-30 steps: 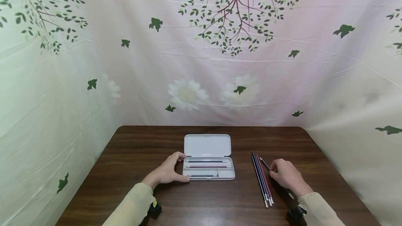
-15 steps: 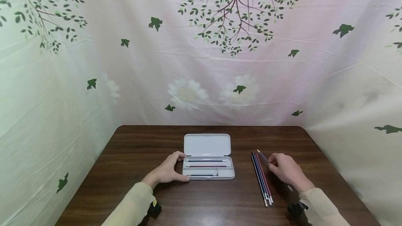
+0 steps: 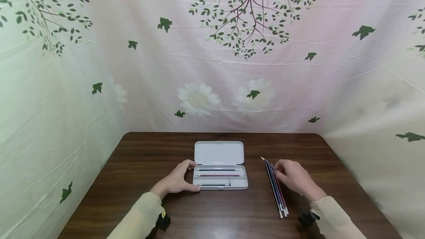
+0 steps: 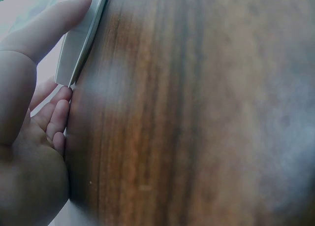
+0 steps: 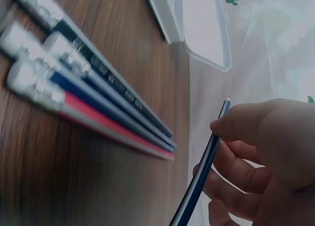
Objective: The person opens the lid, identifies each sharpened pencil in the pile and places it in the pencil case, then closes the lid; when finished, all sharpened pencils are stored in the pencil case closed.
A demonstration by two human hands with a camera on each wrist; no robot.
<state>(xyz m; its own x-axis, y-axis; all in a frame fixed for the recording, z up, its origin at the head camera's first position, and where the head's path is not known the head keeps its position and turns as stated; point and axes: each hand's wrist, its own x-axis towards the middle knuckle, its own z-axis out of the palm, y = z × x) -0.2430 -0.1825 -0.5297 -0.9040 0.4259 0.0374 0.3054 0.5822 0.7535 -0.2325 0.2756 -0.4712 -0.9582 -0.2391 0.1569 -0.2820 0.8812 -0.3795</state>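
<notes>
A white pencil case point(image 3: 238, 183) stands with its lid point(image 3: 219, 152) raised at the middle of the table. Inside are a blue pencil point(image 3: 217, 170), a reddish pencil point(image 3: 220, 175) and a dark pencil point(image 3: 213, 184) in the front compartment. My left hand point(image 3: 176, 180) holds the case's left end, thumb at the front corner and fingers at the back. With thumb and fingers, my right hand point(image 3: 297, 178) pinches a dark blue pencil point(image 5: 199, 174), its sharpened tip pointing away to the left. That pencil is over the far ends of several pencils point(image 3: 276, 194) lying together.
The brown wooden table point(image 3: 159, 146) has rounded far corners. A pale cloth point(image 3: 219, 121) printed with trees, birds and flowers hangs behind it and along both sides. In the right wrist view, the lying pencils show white erasers point(image 5: 22, 78) at their near ends.
My right hand has lifted the dark blue pencil off the table and carried it left and away from me, over the other pencils. The left hand stays on the case.
</notes>
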